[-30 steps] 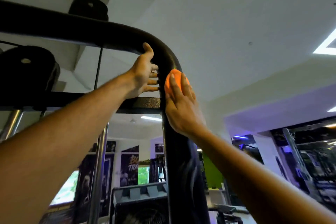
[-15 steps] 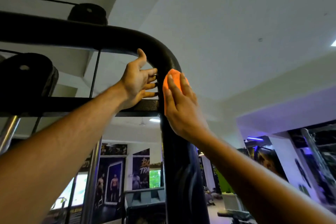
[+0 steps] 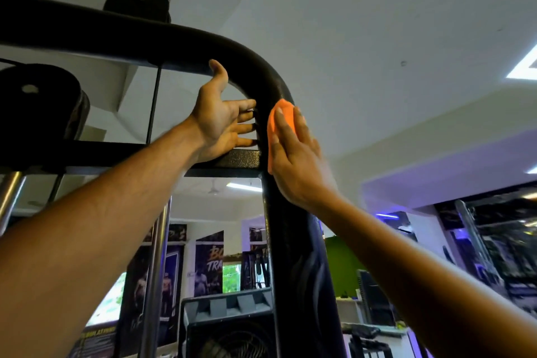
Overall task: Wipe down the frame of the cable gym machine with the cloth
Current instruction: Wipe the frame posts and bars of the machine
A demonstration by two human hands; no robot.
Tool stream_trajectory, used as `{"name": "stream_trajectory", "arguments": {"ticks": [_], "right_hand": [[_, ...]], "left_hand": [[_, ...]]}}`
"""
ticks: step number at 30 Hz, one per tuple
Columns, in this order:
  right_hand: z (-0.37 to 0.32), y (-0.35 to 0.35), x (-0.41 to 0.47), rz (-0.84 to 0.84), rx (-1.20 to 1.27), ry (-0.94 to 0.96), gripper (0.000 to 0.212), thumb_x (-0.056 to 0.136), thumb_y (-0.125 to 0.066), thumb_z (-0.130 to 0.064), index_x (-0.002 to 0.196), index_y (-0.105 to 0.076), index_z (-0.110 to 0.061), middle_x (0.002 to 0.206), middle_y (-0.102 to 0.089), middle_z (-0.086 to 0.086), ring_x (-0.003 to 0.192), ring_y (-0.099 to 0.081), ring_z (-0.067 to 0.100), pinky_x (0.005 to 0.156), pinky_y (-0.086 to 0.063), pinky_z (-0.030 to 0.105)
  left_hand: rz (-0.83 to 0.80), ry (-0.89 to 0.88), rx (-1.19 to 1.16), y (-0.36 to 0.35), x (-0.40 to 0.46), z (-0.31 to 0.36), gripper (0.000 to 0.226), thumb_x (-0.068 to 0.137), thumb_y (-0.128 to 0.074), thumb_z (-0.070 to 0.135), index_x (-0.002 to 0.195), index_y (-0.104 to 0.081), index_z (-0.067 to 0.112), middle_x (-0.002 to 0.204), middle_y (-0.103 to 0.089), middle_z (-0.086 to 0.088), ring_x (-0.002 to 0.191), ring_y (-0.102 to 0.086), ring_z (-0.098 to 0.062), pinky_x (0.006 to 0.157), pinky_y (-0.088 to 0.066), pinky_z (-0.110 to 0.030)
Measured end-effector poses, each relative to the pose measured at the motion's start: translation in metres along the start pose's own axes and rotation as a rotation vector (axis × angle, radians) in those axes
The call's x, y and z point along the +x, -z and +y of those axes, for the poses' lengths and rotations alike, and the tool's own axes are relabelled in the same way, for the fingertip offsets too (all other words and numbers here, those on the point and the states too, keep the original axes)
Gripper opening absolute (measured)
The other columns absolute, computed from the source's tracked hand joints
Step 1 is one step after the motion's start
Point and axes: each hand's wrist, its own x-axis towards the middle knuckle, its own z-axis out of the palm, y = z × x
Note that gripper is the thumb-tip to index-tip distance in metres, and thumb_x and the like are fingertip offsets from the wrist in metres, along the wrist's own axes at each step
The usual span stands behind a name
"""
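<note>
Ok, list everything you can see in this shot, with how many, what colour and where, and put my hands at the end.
frame of the cable gym machine: one, black, curved top bar and upright post, centre
cloth: one, orange, pressed flat on the post just below the bend
pulley wheels: two, black, upper left
cable: one, dark, hanging down from the top bar
guide rods: two seen, chrome, left of the post
cross plate: one, black, textured, left of the post
posters: several, dark, far wall
ceiling lights: a few, white, upper right
left hand: one, open, fingertips on the inside of the bend
right hand: one, flat on the cloth
</note>
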Motion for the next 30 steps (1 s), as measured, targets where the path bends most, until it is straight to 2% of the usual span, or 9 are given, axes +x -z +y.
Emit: {"name": "stream_trajectory", "arguments": {"ticks": [8, 12, 15, 19, 21, 23, 25, 27, 30], "right_hand": [[-0.015, 0.005, 0.071, -0.066, -0.049, -0.087, 0.064, 0.116, -0.032, -0.044, 0.172, -0.002, -0.046, 0.182, 0.014, -0.004, 0.168, 0.000, 0.036, 0.135, -0.007, 0.057], [-0.009, -0.007, 0.005, 0.044, -0.064, 0.011, 0.063, 0.116, -0.031, -0.049, 0.172, -0.003, -0.048, 0.183, 0.008, -0.008, 0.169, 0.000, 0.026, 0.136, -0.011, 0.051], [0.000, -0.009, -0.075, -0.018, -0.074, 0.048, 0.065, 0.116, -0.031, -0.048, 0.170, 0.005, -0.053, 0.180, 0.018, -0.016, 0.168, 0.014, 0.018, 0.133, -0.007, 0.045], [0.003, 0.001, -0.078, -0.095, -0.058, -0.017, 0.063, 0.112, -0.029, -0.049, 0.169, -0.004, -0.057, 0.179, 0.020, -0.016, 0.168, 0.010, 0.026, 0.132, -0.012, 0.055], [-0.005, 0.003, -0.053, -0.094, -0.044, -0.048, 0.068, 0.106, -0.028, -0.046, 0.170, -0.008, -0.053, 0.181, 0.019, -0.011, 0.168, 0.008, 0.029, 0.133, -0.008, 0.056], [-0.008, -0.004, -0.043, -0.053, -0.059, -0.053, 0.068, 0.108, -0.028, -0.042, 0.173, -0.006, -0.046, 0.182, 0.015, -0.004, 0.168, 0.008, 0.028, 0.136, -0.005, 0.056], [-0.009, -0.012, -0.061, 0.031, -0.101, 0.016, 0.065, 0.114, -0.029, -0.038, 0.174, -0.002, -0.038, 0.182, 0.014, -0.002, 0.168, 0.009, 0.023, 0.136, -0.003, 0.056], [-0.007, -0.018, -0.102, 0.085, -0.175, 0.110, 0.065, 0.118, -0.030, -0.033, 0.173, 0.006, -0.032, 0.178, 0.024, -0.010, 0.167, 0.016, 0.020, 0.136, -0.004, 0.057], [0.001, -0.027, -0.169, 0.030, -0.232, 0.109, 0.071, 0.116, -0.033, -0.034, 0.173, 0.010, -0.033, 0.179, 0.026, -0.008, 0.168, 0.016, 0.024, 0.135, -0.010, 0.062]], "left_hand": [[-0.008, 0.021, -0.064, 0.000, -0.003, 0.004, 0.124, 0.085, -0.001, 0.099, 0.169, -0.029, 0.012, 0.174, -0.032, -0.011, 0.159, -0.032, -0.037, 0.116, -0.040, -0.056], [0.056, -0.006, 0.046, -0.008, -0.008, 0.002, 0.122, 0.086, -0.002, 0.098, 0.167, -0.035, 0.013, 0.173, -0.034, -0.011, 0.162, -0.026, -0.036, 0.130, -0.022, -0.063], [0.168, -0.130, 0.177, -0.031, -0.023, 0.006, 0.097, 0.103, -0.002, 0.078, 0.167, -0.034, 0.012, 0.172, -0.035, -0.012, 0.160, -0.031, -0.031, 0.128, -0.028, -0.051], [0.204, -0.200, 0.221, -0.043, -0.044, 0.000, 0.081, 0.112, -0.011, 0.065, 0.166, -0.036, 0.011, 0.170, -0.040, -0.010, 0.155, -0.041, -0.025, 0.128, -0.033, -0.046], [0.272, -0.271, 0.287, -0.042, -0.056, -0.016, 0.074, 0.113, -0.020, 0.062, 0.157, -0.052, 0.013, 0.155, -0.059, -0.007, 0.139, -0.058, -0.018, 0.118, -0.045, -0.041], [0.353, -0.354, 0.341, -0.041, -0.070, -0.034, 0.066, 0.111, -0.029, 0.061, 0.138, -0.066, 0.013, 0.129, -0.074, -0.006, 0.112, -0.070, -0.009, 0.095, -0.055, -0.025], [0.396, -0.379, 0.405, -0.041, -0.084, -0.049, 0.054, 0.116, -0.035, 0.049, 0.121, -0.070, 0.008, 0.107, -0.075, -0.010, 0.089, -0.071, -0.002, 0.073, -0.051, -0.012], [0.409, -0.348, 0.453, -0.039, -0.097, -0.062, 0.051, 0.118, -0.037, 0.039, 0.104, -0.072, 0.005, 0.093, -0.075, -0.011, 0.077, -0.070, -0.004, 0.064, -0.049, -0.012], [0.393, -0.201, 0.486, -0.038, -0.112, -0.075, 0.047, 0.117, -0.041, 0.039, 0.092, -0.072, 0.014, 0.087, -0.077, -0.008, 0.080, -0.074, -0.019, 0.065, -0.055, -0.025]]}}
